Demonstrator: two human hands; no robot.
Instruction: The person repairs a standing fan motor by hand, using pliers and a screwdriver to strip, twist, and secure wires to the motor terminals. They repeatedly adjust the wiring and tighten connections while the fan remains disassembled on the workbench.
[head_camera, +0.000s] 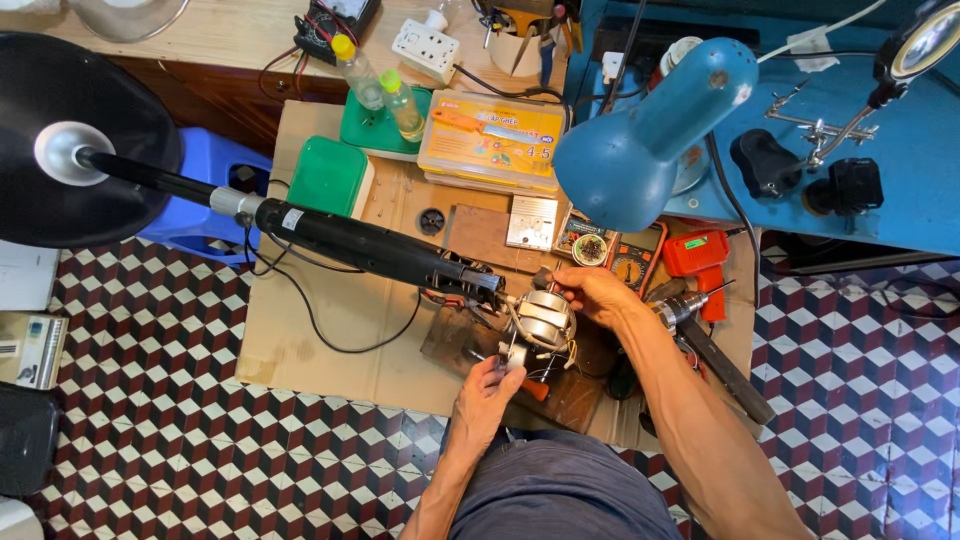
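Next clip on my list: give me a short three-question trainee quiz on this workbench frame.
1. True or false: the right hand touches the fan motor.
2. The blue desk lamp hangs over: A) the checkered floor B) the cardboard sheet C) the stool
3. Fill in: the left hand holds a tool with a ___ handle.

Key: 1 true; 2 B; 3 red

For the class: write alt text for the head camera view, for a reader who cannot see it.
Seen from above, a person's left hand and right hand grip a silver fan motor on a black fan stand, lying across cardboard on a patterned tile floor. A blue desk lamp stands nearby.
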